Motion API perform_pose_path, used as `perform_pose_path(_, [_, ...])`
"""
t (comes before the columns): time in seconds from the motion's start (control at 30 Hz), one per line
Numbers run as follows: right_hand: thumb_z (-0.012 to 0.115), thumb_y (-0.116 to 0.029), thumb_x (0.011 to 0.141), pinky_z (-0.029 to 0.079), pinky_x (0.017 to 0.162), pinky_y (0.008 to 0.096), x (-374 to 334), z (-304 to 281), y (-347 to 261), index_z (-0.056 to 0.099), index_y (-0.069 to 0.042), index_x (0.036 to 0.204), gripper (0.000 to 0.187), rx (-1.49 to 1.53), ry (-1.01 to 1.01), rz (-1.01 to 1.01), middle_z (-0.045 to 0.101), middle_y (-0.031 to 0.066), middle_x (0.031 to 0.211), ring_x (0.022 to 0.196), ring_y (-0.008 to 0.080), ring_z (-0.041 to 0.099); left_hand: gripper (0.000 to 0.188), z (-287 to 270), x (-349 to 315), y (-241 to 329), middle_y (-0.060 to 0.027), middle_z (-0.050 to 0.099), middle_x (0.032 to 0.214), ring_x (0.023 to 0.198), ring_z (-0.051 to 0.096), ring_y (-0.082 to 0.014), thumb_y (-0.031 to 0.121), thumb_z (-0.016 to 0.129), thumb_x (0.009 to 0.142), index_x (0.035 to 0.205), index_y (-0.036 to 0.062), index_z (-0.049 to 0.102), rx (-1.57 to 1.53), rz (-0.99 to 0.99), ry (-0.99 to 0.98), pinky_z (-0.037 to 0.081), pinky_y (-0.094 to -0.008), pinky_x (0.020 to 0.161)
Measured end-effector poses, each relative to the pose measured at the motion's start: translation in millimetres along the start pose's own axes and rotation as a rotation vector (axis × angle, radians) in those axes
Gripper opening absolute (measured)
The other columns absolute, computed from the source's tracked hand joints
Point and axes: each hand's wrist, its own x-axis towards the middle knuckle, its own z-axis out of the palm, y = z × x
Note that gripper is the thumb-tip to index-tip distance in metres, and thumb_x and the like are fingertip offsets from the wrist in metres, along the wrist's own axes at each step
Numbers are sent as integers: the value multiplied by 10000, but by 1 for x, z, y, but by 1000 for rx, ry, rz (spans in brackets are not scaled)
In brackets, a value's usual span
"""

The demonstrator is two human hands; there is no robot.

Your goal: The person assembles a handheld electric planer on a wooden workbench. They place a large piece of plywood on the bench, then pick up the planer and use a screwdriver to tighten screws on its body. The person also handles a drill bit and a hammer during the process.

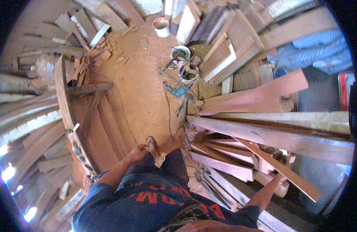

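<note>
Standing on a brown floor (141, 89) among stacked timber, the person wears a dark T-shirt (108, 199) with red lettering, dark shorts and sandals. The right arm extends out to the side, where the right hand (280, 178) meets the edge of a thin reddish-brown plank (298, 182). That plank lies aslant above shorter timber pieces (229, 166), to the person's right. Part of this hand is hidden at the plank; whether its grip is closed around the wood cannot be told. The left hand (138, 152) is held low, near the thigh and just beside a sandal (151, 144). Its fingers are too small to read, so the state of that grip cannot be determined either.

Noted on the right side: a long, thick beam (271, 133) beyond the thin plank, a broad pinkish board (256, 94) beyond that, and a blue striped cloth (312, 52) farther off. Ahead, a teal power drill (177, 91) lies on the floor near two tool-filled buckets. A white bucket (162, 31) with a reddish interior stands farther ahead. On the left side, small wood offcuts (106, 55) are scattered beside a wooden frame (94, 88).
</note>
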Motion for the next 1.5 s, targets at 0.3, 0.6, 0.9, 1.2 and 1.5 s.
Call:
perform_pose_path(0.3, [602,-227,918,524,747,360,-297,92,-5,624,-48,1012,203,88,-514,-42,630,64,1001,903,204,607,385,45,-44,57,-168,679,1152,1084,645,-323,296,647,901,1209,66,644,-374,401,125,498,-406,949])
perform_pose_path(0.6, [581,-132,969,516,677,298,-623,158,-284,623,-55,997,92,386,-1767,418,646,34,915,791,146,615,252,-31,-146,-40,-116,703,1058,986,667,-206,188,654,936,1129,31,693,-1108,440,568,542,-351,867])
perform_pose_path(0.9, [570,-182,983,521,653,246,-820,131,-308,641,-68,1042,145,-199,-2143,179,664,26,928,756,111,619,182,-43,-196,-202,-46,671,919,841,608,-114,178,611,979,1006,-1,631,-1508,240,1204,514,-295,776])
perform_pose_path(1.2, [583,-208,980,505,607,242,-759,269,-263,662,-58,1074,193,-577,-2036,-341,655,11,846,687,94,594,214,-88,-221,-238,-78,698,926,803,649,-129,49,636,939,1141,-19,641,-1724,118,1090,537,-262,746])
perform_pose_path(1.5, [633,-152,924,438,520,262,-615,479,-240,636,-90,936,63,-288,-1619,252,604,32,774,632,135,567,87,-167,-116,-164,-46,665,848,744,619,-115,28,646,926,1008,4,657,-1411,21,888,515,-258,699])
